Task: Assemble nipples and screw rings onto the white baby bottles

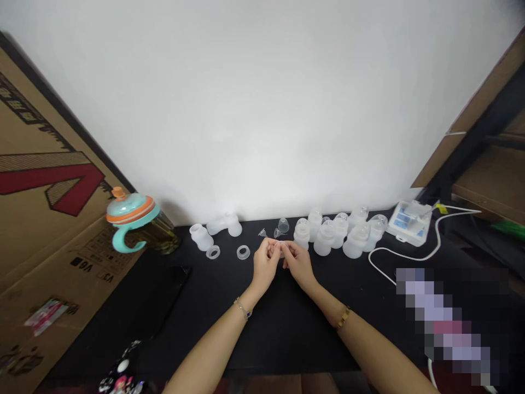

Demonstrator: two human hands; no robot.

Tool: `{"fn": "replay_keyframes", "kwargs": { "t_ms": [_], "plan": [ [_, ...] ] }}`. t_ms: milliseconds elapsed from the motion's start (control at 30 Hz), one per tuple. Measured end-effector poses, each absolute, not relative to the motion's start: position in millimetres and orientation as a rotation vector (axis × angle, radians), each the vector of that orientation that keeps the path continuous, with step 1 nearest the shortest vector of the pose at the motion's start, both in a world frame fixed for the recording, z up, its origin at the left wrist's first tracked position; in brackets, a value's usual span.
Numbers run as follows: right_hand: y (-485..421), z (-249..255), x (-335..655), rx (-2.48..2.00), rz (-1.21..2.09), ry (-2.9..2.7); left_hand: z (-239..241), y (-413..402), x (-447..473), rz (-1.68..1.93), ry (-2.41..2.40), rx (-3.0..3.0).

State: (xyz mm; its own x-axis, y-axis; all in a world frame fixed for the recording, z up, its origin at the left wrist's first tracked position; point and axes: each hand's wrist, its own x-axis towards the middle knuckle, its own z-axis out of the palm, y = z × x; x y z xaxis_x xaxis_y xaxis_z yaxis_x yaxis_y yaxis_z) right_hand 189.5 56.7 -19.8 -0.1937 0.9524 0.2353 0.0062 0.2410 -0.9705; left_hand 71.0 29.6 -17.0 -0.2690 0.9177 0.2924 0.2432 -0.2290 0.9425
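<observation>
My left hand point(264, 261) and my right hand point(301, 264) meet over the middle of the table, fingertips pinched together. Between them is a small translucent bottle ring point(281, 247), mostly hidden by my fingers. Just beyond my hands lie clear bottle nipples point(262, 233) and a clear dome cap point(283, 225). To the left rest two loose translucent rings, a nearer one point(243, 252) and a farther-left one point(213, 252). Several frosted baby bottles without caps point(201, 237) lie or stand behind them. Right of my hands stands a group of capped baby bottles point(324, 239).
A teapot-like jug point(166, 227) with a turquoise lid stands at left beside a cardboard box point(53, 208). A dark phone-like slab point(164, 301) lies nearer. At right are a clear plastic case point(408, 221), a white cable point(438, 235) and a pixelated area.
</observation>
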Motion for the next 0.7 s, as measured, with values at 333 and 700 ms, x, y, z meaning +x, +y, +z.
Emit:
{"fn": "replay_keyframes", "kwargs": {
  "t_ms": [333, 700],
  "plan": [
    [57.2, -24.1, 187.7, -0.944, 1.154, -1.502, -15.9, 28.7, 71.0, 1.574, 1.470, 1.391],
    [52.3, -20.2, 189.2, -0.978, 1.091, -1.563, -24.8, 27.3, 71.2, 1.596, 1.434, 1.341]
  ]
}}
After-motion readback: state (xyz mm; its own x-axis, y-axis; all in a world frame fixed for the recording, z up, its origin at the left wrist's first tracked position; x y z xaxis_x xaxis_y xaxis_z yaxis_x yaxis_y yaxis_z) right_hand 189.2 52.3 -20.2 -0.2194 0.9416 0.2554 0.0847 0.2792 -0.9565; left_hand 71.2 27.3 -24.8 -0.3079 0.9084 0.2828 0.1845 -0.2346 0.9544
